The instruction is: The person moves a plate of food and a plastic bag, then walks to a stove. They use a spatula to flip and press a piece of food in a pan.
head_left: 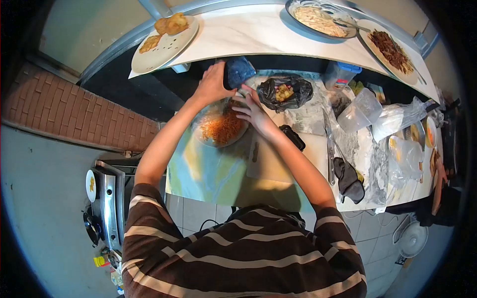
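Observation:
My left hand reaches past the far side of a plate of shredded orange food, with its fingers stretched out and thumb apart. My right hand is slightly blurred and hovers over the plate's right edge, fingers spread, tips close to my left thumb. I make out nothing held in either hand. Just beyond them, by the left fingertips, is a dark blue object; whether I touch it cannot be seen. A black plastic bag with yellowish chunks sits open to the right.
A cutting board lies before me, with a black object at its far edge. A knife and dark cloth are at right, near a clear container. A raised shelf overhangs the back, bearing dishes of food.

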Tool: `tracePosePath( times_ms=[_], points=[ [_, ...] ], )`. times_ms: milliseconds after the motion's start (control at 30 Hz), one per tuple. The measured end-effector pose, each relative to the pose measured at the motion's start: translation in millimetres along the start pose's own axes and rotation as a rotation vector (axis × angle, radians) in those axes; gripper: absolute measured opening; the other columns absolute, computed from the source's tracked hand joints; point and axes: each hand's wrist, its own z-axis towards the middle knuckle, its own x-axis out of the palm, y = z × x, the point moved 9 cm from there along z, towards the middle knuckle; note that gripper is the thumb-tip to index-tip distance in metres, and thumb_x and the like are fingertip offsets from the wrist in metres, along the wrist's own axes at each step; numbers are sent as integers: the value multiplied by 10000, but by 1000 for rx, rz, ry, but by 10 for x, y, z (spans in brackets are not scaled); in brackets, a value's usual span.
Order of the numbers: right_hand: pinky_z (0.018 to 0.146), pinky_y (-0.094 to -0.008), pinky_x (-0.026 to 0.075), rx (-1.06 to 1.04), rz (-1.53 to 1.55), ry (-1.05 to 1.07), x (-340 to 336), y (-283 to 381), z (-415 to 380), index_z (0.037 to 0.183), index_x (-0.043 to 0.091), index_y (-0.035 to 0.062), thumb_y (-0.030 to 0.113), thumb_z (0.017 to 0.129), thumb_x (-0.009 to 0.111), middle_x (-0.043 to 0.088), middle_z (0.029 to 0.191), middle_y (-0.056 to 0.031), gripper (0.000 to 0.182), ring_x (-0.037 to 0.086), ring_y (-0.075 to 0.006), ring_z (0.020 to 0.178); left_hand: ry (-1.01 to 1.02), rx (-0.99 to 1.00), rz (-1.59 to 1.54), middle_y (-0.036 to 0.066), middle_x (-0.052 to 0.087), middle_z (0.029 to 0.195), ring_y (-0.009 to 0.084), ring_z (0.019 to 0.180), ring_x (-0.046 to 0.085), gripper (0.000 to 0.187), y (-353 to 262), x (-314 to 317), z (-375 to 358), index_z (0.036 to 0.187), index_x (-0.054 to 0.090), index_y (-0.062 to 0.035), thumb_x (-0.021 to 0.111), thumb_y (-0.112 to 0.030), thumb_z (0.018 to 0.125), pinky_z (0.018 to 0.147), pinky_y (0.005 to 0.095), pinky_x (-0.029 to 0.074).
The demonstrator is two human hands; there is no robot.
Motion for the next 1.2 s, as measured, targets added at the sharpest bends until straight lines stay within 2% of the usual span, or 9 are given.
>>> tracePosePath(
  times_ms=[167, 300, 400, 633, 733, 867, 967, 1067, 1200],
  points=[
    [936, -356, 453, -116, -720, -128, -703, 288, -945, 1381, 411, 117, 208, 975, 559, 531, 1262, -149, 443, 570, -242, 1115, 71, 653, 326, 118, 487, 1291, 306, 1182, 482, 906, -771, 172, -86, 1364, 421, -80, 846, -120, 565, 1061, 457, 358],
    [919, -389, 453, -217, -1119, -270, -1107, 459, -1496, 1283, 515, 90, 136, 875, 652, 529, 1214, -181, 433, 564, -329, 1053, 50, 767, 430, 77, 487, 1297, 292, 1186, 477, 955, -840, 271, -8, 1440, 383, -201, 827, -103, 600, 1050, 438, 378],
    [939, -444, 430, -289, -1624, -291, -1116, 462, -1618, 1256, 528, 88, 187, 817, 705, 505, 1224, -208, 484, 509, -393, 1091, 204, 591, 452, 120, 484, 1336, 326, 1224, 480, 917, -608, 437, 259, 1462, 341, -191, 797, -131, 669, 1018, 431, 431],
    [918, -469, 420, -299, -1882, -293, -1305, 226, -1525, 1279, 540, 92, 346, 789, 729, 495, 1203, -207, 583, 487, -389, 1078, 386, 409, 468, 196, 490, 1368, 387, 1256, 482, 885, 367, 1297, 657, 1397, 387, -82, 804, -245, 633, 1051, 455, 411],
    [901, -455, 430, -275, -1879, -248, -1271, 182, -1499, 1385, 432, 78, 301, 806, 715, 503, 1182, -186, 682, 498, -361, 1065, 443, 252, 454, 211, 596, 1214, 367, 1099, 598, 828, 505, 1521, 797, 1351, 429, -69, 782, -261, 626, 938, 451, 496],
    [912, -472, 441, -235, -1693, -239, -1313, 290, -1559, 1417, 374, 76, 68, 805, 647, 489, 1192, -218, 671, 518, -407, 1040, 411, 233, 228, 223, 602, 1208, 382, 1125, 579, 919, 674, 1744, 961, 1436, 378, -141, 805, -269, 632, 968, 427, 479],
    [949, -461, 433, -149, -1544, -142, -1023, 791, -1759, 1428, 352, 50, 13, 800, 630, 497, 1209, -214, 688, 519, -394, 1078, 427, 309, 60, 215, 587, 1258, 374, 1165, 565, 984, 787, 1867, 1003, 1469, 339, -156, 825, -285, 623, 993, 405, 465],
    [1035, -445, 394, -254, -1388, -130, -630, 1790, -2141, 1381, 414, 58, -49, 773, 654, 502, 1276, -204, 663, 483, -397, 1202, 457, 104, 45, 235, 544, 1328, 384, 1237, 515, 1008, 1106, 1918, 1041, 1481, 331, -155, 841, -381, 641, 1051, 407, 419],
    [1023, -398, 423, -493, -1836, -479, -488, 3472, -2664, 1366, 458, 78, -107, 742, 648, 528, 1316, -146, 678, 517, -324, 1219, 348, 123, 175, 249, 542, 1322, 402, 1240, 508, 1000, 1272, 1934, 1073, 1472, 334, -113, 820, -436, 660, 1054, 411, 416]
  ],
)
